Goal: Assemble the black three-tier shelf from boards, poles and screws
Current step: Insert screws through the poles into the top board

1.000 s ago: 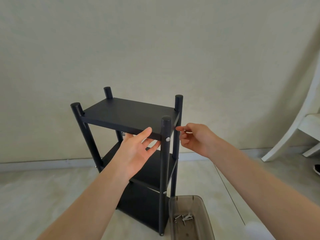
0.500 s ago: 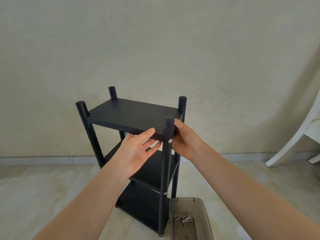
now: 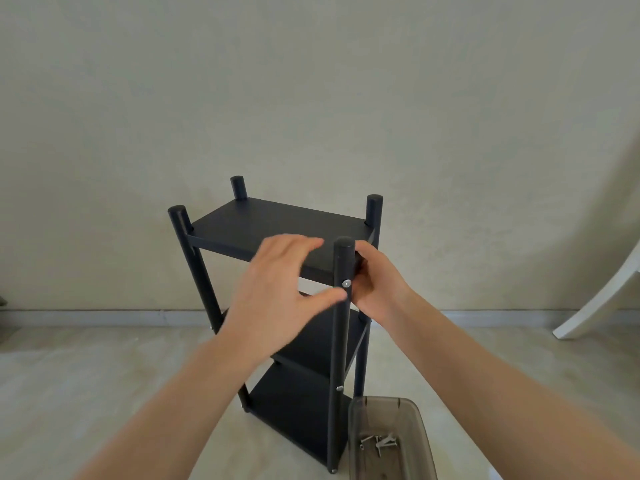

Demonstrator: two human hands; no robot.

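The black three-tier shelf stands upright on the floor with its four poles fitted. A silver screw head shows on the near right pole at the top board's level. My left hand hovers palm down over the top board's front edge, with the fingers spread above it and the thumb tip at the pole just under the screw. It is motion-blurred. My right hand is behind that pole, its fingers curled round the right end of the top board and partly hidden.
A smoky clear plastic tray sits on the floor by the shelf's near right foot, with several loose screws in it. A white chair leg slants at the far right. The wall stands close behind the shelf.
My right hand came in from beside the shelf and closed on the top board's right end. My left hand turned from under the front edge to palm down over it.
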